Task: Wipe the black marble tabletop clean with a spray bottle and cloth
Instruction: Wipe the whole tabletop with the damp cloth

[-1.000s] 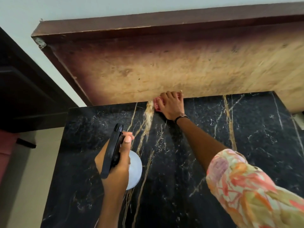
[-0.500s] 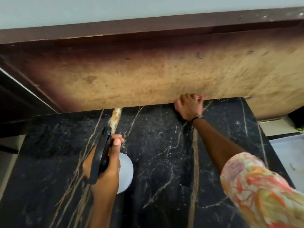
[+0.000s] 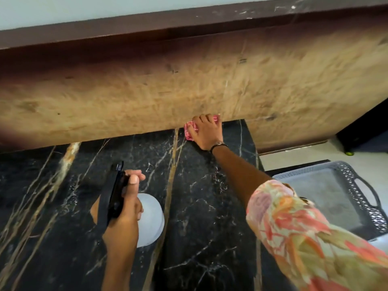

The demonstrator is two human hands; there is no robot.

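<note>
— Where's your right hand (image 3: 206, 132)?

— Stretched out to the far edge of the table (image 3: 201, 198), palm down, pressing the cloth (image 3: 190, 131) flat onto the black marble. My fingers are spread over it rather than curled round it. The cloth is pink and checked, and it pokes out on the left of my hand, right up against the wooden panel (image 3: 189, 89) that rises behind the table.

— And the left hand (image 3: 123, 213)?

— Nearer to me, clamped round the neck of the bottle (image 3: 150, 219), with my thumb up along its black trigger head (image 3: 114, 194). The white body shows below my hand. I can't tell whether the bottle touches the marble.

— Anything else nearby?

— A grey tray (image 3: 340, 194) with a lattice rim, off the table's right side, lower down.
</note>
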